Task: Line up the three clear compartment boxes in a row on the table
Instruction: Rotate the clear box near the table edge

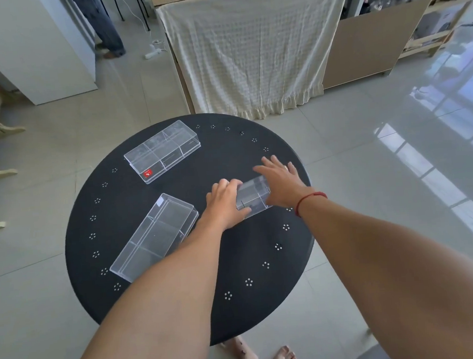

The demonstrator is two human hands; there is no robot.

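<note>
Three clear compartment boxes lie on a round black table (182, 297). One box with a red sticker (162, 151) sits at the far left, angled. A second box (155, 236) lies at the near left, tilted diagonally, partly under my left forearm. The third box (252, 196) is at the right of the table, held between both hands. My left hand (224, 203) grips its left end with curled fingers. My right hand (282, 181) lies flat over its right end, fingers spread, hiding much of that box.
The table rim has rings of small white dots. A cream cloth (253, 50) hangs over a wooden unit behind the table. A white cabinet (29, 48) stands at far left, shelves at far right. Bare feet (260, 358) show below the table's near edge.
</note>
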